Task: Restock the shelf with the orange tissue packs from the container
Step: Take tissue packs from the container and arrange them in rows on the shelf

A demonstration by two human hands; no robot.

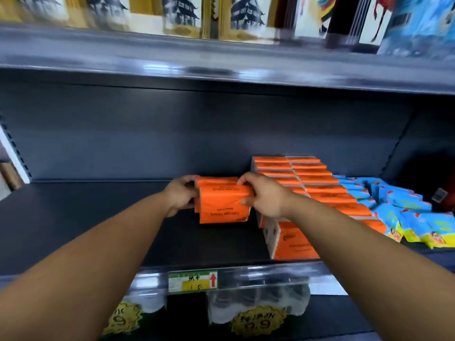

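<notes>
Two orange tissue packs (pixel 222 204) stand one behind the other on the dark shelf (pixel 86 217), near its middle. My left hand (pixel 181 194) grips their left ends and my right hand (pixel 264 194) grips their right ends. To the right, two rows of orange tissue packs (pixel 317 183) run from the shelf's back to its front edge, partly hidden by my right forearm. The container is out of view.
Blue and yellow packets (pixel 408 217) lie heaped right of the orange rows. A price label (pixel 193 281) sits on the shelf's front rail. Bottled goods (pixel 258 306) stand on the shelf below, and boxed goods (pixel 182 16) on the one above.
</notes>
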